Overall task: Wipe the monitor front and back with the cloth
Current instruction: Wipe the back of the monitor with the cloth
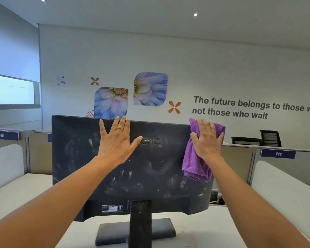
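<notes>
A blue desk-number plate reading 109 (4,135) sits on the grey partition at far left. The black flat-panel monitor with a dusty, smudged plastic back (79,158) stands on its dark rectangular base (115,231) on the white desk (204,230), its back facing the camera. The left hand (117,141), wearing a gold ring (119,128), lies flat and fully open against the upper middle of the back, fingers spread, fingertips reaching the top edge, gripping nothing. The right hand (207,140) presses the purple microfibre cloth (195,167) against the monitor's upper right corner, fingers extended over the cloth, thumb hooked round its left edge; the cloth's lower part hangs down the panel. Another plate, 111 (278,154), marks the partition at right
</notes>
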`<state>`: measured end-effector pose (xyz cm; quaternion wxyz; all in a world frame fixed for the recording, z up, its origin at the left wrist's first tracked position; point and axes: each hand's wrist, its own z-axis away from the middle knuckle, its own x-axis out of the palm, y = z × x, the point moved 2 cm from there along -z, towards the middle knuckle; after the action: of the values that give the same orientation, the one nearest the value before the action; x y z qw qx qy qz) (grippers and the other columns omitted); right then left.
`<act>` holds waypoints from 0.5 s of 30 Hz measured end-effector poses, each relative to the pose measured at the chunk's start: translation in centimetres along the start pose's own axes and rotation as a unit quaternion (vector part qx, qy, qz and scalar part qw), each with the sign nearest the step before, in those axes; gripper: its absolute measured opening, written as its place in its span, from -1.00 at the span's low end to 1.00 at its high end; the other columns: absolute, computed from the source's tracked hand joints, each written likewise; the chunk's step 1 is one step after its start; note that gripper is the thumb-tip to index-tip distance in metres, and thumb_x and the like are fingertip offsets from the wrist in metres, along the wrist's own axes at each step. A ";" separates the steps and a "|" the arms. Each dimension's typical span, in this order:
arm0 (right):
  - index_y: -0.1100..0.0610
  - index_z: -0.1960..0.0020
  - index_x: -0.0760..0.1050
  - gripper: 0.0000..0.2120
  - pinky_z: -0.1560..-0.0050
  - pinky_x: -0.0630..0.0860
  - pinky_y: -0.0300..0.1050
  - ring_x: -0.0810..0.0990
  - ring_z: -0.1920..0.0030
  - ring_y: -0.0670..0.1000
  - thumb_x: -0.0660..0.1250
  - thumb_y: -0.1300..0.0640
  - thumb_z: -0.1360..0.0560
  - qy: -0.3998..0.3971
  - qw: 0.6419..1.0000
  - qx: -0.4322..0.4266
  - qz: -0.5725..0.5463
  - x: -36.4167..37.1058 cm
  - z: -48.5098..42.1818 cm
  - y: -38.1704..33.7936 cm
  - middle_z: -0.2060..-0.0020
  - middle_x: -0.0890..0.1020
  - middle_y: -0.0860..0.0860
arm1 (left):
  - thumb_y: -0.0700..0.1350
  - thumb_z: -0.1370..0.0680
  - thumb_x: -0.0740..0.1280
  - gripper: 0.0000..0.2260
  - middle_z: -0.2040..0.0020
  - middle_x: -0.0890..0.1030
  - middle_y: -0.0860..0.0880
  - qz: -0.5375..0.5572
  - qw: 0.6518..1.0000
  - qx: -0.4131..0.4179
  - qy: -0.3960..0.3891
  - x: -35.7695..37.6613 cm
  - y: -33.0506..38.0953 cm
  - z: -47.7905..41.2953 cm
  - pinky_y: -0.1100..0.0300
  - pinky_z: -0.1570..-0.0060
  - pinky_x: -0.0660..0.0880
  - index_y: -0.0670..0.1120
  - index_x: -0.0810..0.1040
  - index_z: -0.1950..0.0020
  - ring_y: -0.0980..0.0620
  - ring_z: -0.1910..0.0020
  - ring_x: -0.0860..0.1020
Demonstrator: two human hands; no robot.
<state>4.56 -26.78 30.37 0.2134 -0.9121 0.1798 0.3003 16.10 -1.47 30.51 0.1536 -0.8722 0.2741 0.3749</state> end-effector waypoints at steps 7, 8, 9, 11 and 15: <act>-0.11 -0.51 -0.05 -0.45 -0.42 -0.15 0.27 -0.21 -0.51 0.08 0.10 0.02 -0.59 0.045 0.996 0.036 -0.073 1.4 0.9 2.6 -0.52 -0.17 0.04 | 0.31 -0.51 -0.12 -0.28 -0.54 -0.16 -0.01 0.016 1.000 -0.009 0.008 0.6 -0.1 0.2 -0.23 -0.35 -0.33 -0.09 -0.18 -0.52 0.04 -0.51 -0.20; -0.12 -0.51 -0.04 -0.45 -0.42 -0.14 0.29 -0.22 -0.50 0.10 0.10 0.01 -0.59 0.052 0.993 0.053 -0.091 1.7 1.0 2.5 -0.51 -0.19 0.05 | 0.32 -0.50 -0.13 -0.27 -0.54 -0.16 -0.01 0.016 1.000 -0.009 0.007 0.6 -0.1 0.2 -0.23 -0.36 -0.33 -0.09 -0.19 -0.52 0.04 -0.51 -0.21; -0.13 -0.51 -0.04 -0.46 -0.41 -0.12 0.31 -0.22 -0.50 0.11 0.10 -0.01 -0.59 0.059 0.990 0.070 -0.110 2.0 1.2 2.4 -0.51 -0.19 0.07 | 0.34 -0.48 -0.16 -0.25 -0.54 -0.17 -0.01 0.011 1.000 -0.009 0.006 0.6 -0.2 0.2 -0.23 -0.36 -0.32 -0.09 -0.20 -0.52 0.05 -0.50 -0.21; -0.13 -0.50 -0.03 -0.46 -0.39 -0.09 0.34 -0.20 -0.50 0.14 0.05 -0.10 -0.57 0.078 0.981 0.101 -0.144 2.6 1.6 2.1 -0.51 -0.16 0.10 | 0.43 -0.44 -0.25 -0.19 -0.54 -0.18 0.00 0.001 1.000 -0.009 0.004 0.8 -0.3 0.2 -0.22 -0.36 -0.32 -0.08 -0.22 -0.51 0.06 -0.50 -0.23; -0.12 -0.50 0.00 -0.38 -0.40 -0.05 0.34 -0.12 -0.51 0.14 -0.09 -0.26 -0.46 0.107 0.968 0.140 -0.176 3.2 2.5 1.0 -0.52 -0.07 0.09 | 0.44 -0.26 -0.39 -0.07 -0.53 -0.19 0.00 -0.004 1.000 -0.007 0.005 1.2 -0.5 0.1 -0.18 -0.34 -0.36 -0.07 -0.24 -0.51 0.06 -0.49 -0.25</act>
<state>5.36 -27.02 26.25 0.3682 -0.9173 0.0785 0.1301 17.00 -1.48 29.58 0.1473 -0.8765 0.2684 0.3715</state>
